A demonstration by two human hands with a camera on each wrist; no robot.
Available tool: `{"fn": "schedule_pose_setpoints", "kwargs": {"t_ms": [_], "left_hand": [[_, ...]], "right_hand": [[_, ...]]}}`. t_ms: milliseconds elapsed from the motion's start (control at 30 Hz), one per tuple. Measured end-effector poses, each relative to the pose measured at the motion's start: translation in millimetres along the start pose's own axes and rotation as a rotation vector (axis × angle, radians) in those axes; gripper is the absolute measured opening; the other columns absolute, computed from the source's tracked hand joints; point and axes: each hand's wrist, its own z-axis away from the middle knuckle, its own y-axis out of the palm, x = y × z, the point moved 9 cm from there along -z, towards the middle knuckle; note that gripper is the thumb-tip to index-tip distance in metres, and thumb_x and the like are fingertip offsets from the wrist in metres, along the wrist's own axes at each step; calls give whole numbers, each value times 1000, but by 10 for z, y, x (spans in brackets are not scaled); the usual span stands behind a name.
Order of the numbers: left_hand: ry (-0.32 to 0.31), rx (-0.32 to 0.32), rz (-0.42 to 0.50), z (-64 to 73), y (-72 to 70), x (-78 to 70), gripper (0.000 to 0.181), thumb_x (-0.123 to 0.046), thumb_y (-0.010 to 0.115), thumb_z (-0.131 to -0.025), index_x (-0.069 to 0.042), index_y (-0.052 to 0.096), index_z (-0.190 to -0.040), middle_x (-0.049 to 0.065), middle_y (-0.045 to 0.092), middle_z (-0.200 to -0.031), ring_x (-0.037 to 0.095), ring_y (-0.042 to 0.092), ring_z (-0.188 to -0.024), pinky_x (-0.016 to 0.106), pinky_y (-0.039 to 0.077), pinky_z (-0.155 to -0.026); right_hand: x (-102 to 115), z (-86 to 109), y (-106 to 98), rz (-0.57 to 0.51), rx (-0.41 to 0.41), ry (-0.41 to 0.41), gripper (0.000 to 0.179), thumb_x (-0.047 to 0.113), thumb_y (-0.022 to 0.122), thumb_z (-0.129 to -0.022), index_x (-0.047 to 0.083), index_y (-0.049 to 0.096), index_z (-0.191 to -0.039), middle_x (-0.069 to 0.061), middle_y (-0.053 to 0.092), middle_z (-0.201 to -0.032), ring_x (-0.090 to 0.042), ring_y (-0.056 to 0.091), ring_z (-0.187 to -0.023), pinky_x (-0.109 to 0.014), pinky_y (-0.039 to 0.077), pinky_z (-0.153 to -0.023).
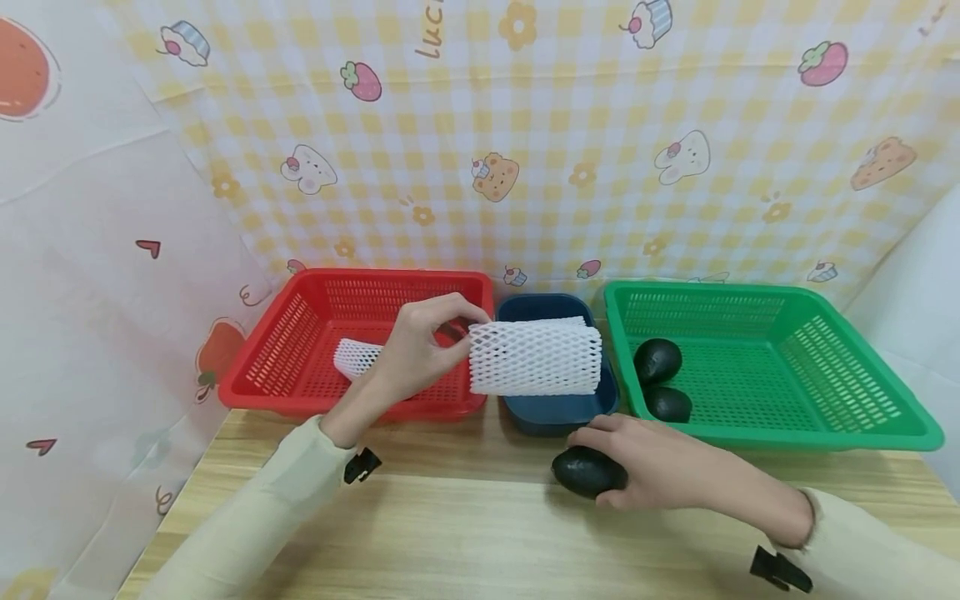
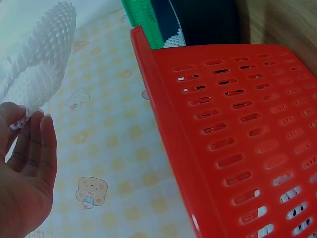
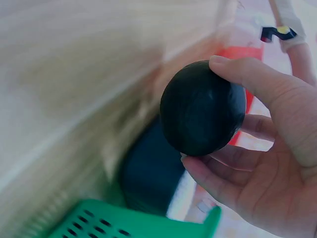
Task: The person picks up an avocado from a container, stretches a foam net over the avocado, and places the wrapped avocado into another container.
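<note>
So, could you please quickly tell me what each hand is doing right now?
Left hand: closed, pinching a white foam net by one end.
Right hand: closed around a dark oval fruit.

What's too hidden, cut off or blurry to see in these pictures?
Head view: the middle of the blue box, behind the white net.
Head view: one end of another net in the red basket, behind the left hand.
Left wrist view: part of the green basket, cut off by the top edge.
Right wrist view: the table, blurred.
</note>
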Motion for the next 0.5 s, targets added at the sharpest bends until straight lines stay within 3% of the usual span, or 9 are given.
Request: {"fn": "schedule_pose_setpoints", "kwargs": {"t_ms": [167,333,500], "left_hand": [[1,10,7,10,9,7,27,7,79,-82,-3,72,-106,6,71,-102,16,67,-87,33,59,-71],[-5,8,-4,10,0,15,29,7,80,-81,-2,72,-107,5,71,-103,16,67,-88,33,59,-72],[-7,1,-11,13,-18,32,31,8,80,-80,-2,72,-108,4,71,-104,15,67,-88,33,59,-72]], "right_hand": [[6,57,-249,12,-52,13,57,34,88,-79,20,65,-129,4,62,-114,-14,61,-92,-34,55,-71],[-23,141,-511,54,-107,11,59,30,89,-79,18,65,-131,-1,63,-120,-22,63,-102,-41,56,-75],[-114,263,-793,90,-165,46,62,28,88,-80,18,63,-136,-3,61,-125,-24,63,-106,-39,56,-74]]}}
